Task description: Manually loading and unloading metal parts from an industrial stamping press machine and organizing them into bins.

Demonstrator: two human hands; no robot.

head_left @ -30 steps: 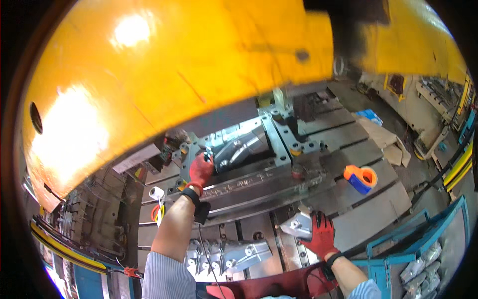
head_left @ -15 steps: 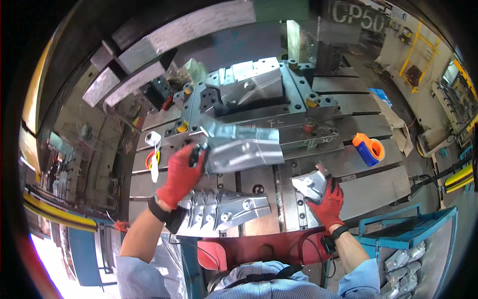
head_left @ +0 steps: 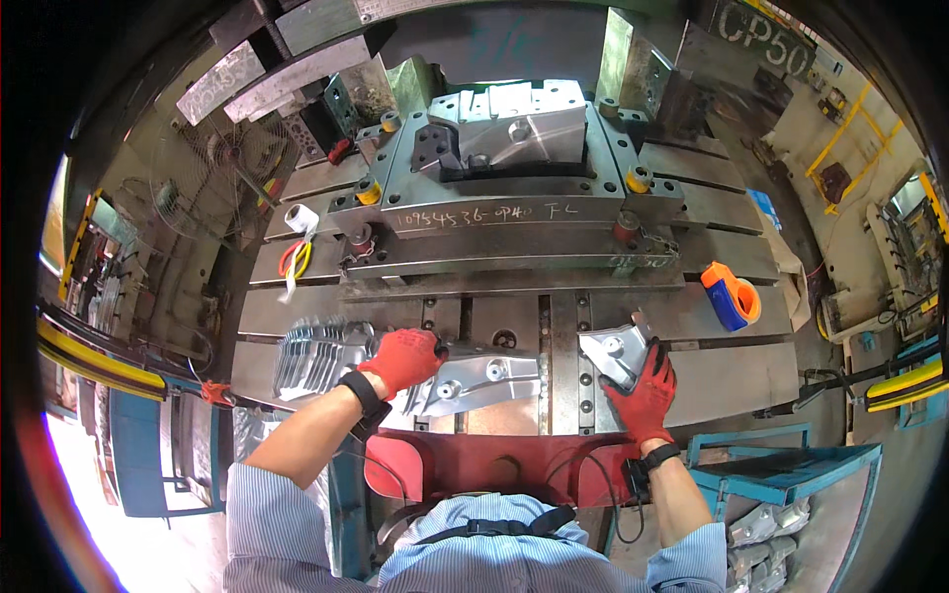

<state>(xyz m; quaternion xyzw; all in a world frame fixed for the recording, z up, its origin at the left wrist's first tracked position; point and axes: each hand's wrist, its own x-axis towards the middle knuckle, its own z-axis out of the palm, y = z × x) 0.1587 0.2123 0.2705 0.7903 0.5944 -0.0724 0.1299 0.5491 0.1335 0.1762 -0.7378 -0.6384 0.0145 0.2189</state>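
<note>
My left hand (head_left: 403,362), in a red glove, is closed at the edge of a stamped metal part (head_left: 499,372) in a row on the press bed. Several more stamped parts (head_left: 314,362) stand close together on edge to its left, partly behind the hand. My right hand (head_left: 645,397), also red-gloved, is wrapped round a smaller-looking silver metal part (head_left: 615,354) at the bed's front right. Its fingers lie along that part's right side, hiding some of it. Farther back, the steel die (head_left: 534,203) carries a formed metal piece (head_left: 524,136).
An orange and blue tape dispenser (head_left: 732,298) lies at the right of the slotted press bed (head_left: 732,381). A white roll (head_left: 300,218) and coloured rings (head_left: 294,260) lie at the left. A blue-framed bin (head_left: 791,472) with metal parts stands lower right.
My left hand has come down and toward me from in front of the die, and the two blurred parts there are now down at the row. My right hand keeps its hold.
</note>
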